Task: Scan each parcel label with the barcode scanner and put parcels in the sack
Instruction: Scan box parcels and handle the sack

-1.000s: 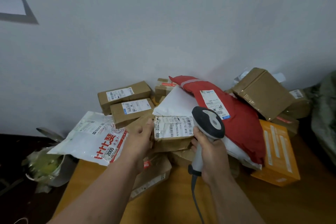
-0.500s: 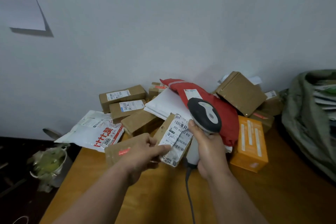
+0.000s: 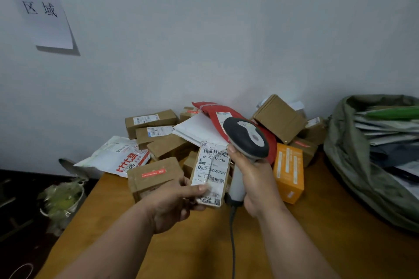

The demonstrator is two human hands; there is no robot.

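Observation:
My left hand (image 3: 174, 204) grips a small brown parcel (image 3: 210, 172) by its lower edge, its white barcode label turned up toward me. My right hand (image 3: 256, 179) holds the grey barcode scanner (image 3: 246, 137) by its handle, just right of the parcel, with its dark head above the label's top corner. The scanner's cable hangs down over the wooden table (image 3: 294, 244). A green-grey sack (image 3: 353, 165) stands open at the right, with several flat parcels inside it.
A heap of parcels lies against the wall: brown boxes (image 3: 150, 120), a red mailer (image 3: 217, 111), a white mailer (image 3: 118, 156), an orange box (image 3: 289, 172), a taped brown box (image 3: 156, 174). A plastic-lined bin (image 3: 61, 197) sits on the floor at the left.
The parcel has turned from lying sideways to upright and come off the heap toward me. The scanner stays beside it. My view has swung right, bringing the sack in.

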